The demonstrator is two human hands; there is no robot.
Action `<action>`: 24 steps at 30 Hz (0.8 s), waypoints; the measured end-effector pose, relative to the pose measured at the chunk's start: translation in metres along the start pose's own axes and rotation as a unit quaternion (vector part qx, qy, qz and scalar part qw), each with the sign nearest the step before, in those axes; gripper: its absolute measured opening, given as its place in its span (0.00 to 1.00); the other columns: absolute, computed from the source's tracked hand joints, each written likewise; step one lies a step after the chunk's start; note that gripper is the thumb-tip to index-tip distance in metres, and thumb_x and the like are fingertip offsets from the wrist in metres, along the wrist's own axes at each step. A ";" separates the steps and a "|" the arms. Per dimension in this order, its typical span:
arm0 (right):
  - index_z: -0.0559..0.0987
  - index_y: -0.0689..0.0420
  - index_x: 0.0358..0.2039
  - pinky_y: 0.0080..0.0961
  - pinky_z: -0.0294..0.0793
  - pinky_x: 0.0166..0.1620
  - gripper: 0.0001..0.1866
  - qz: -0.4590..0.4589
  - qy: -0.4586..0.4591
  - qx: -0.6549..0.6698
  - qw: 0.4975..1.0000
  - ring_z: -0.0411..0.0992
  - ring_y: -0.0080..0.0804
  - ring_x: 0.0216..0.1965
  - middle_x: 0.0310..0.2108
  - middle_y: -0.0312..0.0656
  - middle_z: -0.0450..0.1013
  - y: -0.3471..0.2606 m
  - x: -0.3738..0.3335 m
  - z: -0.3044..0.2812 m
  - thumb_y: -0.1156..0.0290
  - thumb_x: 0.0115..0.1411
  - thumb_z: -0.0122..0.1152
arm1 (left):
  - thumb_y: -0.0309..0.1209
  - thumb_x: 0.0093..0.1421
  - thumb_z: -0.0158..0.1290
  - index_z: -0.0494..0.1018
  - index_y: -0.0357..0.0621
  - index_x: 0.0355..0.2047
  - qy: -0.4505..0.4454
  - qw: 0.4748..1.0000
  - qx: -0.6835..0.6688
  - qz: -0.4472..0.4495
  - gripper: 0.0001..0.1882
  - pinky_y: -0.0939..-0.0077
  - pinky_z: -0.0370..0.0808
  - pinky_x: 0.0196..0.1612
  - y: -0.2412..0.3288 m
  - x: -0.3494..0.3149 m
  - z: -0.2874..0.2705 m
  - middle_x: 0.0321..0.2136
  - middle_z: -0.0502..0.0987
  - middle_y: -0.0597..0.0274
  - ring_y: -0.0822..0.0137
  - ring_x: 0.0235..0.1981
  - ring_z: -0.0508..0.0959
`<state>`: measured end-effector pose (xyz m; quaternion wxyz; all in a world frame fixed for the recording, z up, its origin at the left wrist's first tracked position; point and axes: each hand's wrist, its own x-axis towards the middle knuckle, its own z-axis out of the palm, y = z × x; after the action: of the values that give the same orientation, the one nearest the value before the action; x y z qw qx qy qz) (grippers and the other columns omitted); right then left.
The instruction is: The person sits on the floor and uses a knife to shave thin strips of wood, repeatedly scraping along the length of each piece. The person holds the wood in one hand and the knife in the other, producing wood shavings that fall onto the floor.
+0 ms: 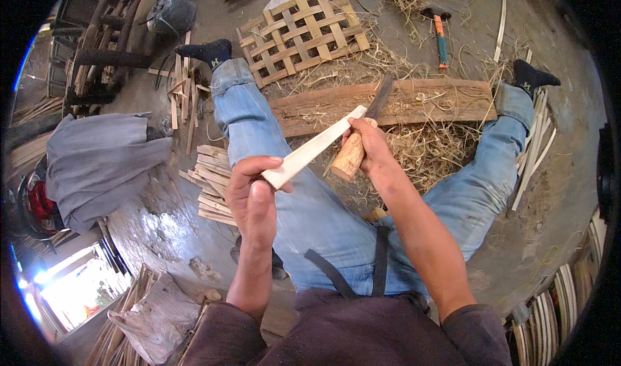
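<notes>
The left hand [257, 201] pinches the near end of a pale wooden strip [314, 147] between thumb and fingers, the strip slanting up and rightward above the blue jeans [304, 220], while the right hand [371, 143], wrapped around the wooden handle of a knife [380, 99], has its thumb at the strip's far end. Beyond lie curled shavings [424, 149] and a long brown plank [440, 101], then a woven slat panel [318, 34] and an orange-and-green hammer [442, 41]
</notes>
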<state>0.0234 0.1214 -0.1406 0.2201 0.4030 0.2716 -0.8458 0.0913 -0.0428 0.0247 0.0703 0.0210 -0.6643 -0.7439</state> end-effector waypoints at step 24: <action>0.67 0.65 0.46 0.52 0.74 0.38 0.21 -0.158 -0.170 -0.570 0.788 0.74 0.62 0.32 0.27 0.62 0.74 -0.019 -0.214 0.007 0.68 0.55 0.56 | 0.33 0.59 0.59 0.69 0.37 0.37 0.073 0.984 0.117 -0.109 0.14 0.84 0.74 0.26 0.031 0.027 0.035 0.28 0.74 0.61 0.76 0.22 0.73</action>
<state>0.1318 0.1644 0.0401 0.3159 0.0057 0.7225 -0.6149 0.0625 -0.0156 0.0608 0.0344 0.1561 -0.7333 -0.6608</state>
